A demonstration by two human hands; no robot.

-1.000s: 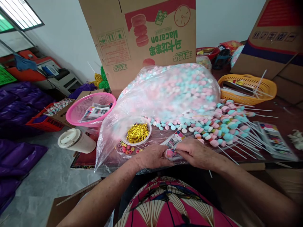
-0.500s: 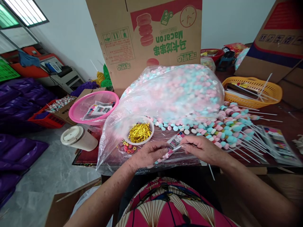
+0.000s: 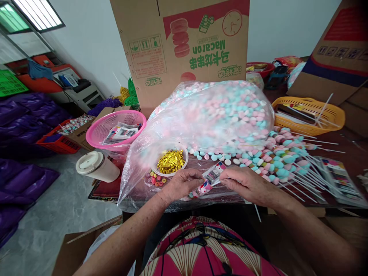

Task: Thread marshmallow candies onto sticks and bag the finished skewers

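My left hand [image 3: 185, 185] is closed on a small printed plastic bag [image 3: 205, 188], with pink and pale pieces showing at its lower end. Fingers pinched, my right hand [image 3: 245, 183] meets the bag's right end, where a bit of white stick [image 3: 217, 183] shows. What exactly its fingertips grip is partly hidden. Just behind both hands a flat printed packet [image 3: 214, 173] lies on the table. To the left, a white bowl [image 3: 186, 153] holds gold twist ties [image 3: 170, 161]. Ring-shaped candies [image 3: 155, 179] lie in front of that bowl.
A big clear bag of pink and blue marshmallows [image 3: 212, 111] fills the table's middle. Marshmallow skewers [image 3: 283, 161] are piled at right, near a yellow basket [image 3: 330, 128] and printed bags [image 3: 336, 172]. Left stand a pink basket [image 3: 93, 143] and a cup [image 3: 99, 166]. Behind rises a cardboard box [image 3: 184, 57].
The printed bag between my hands now shows wider, with more of its coloured print visible. My hands stay almost in place; the whole view has shifted slightly.
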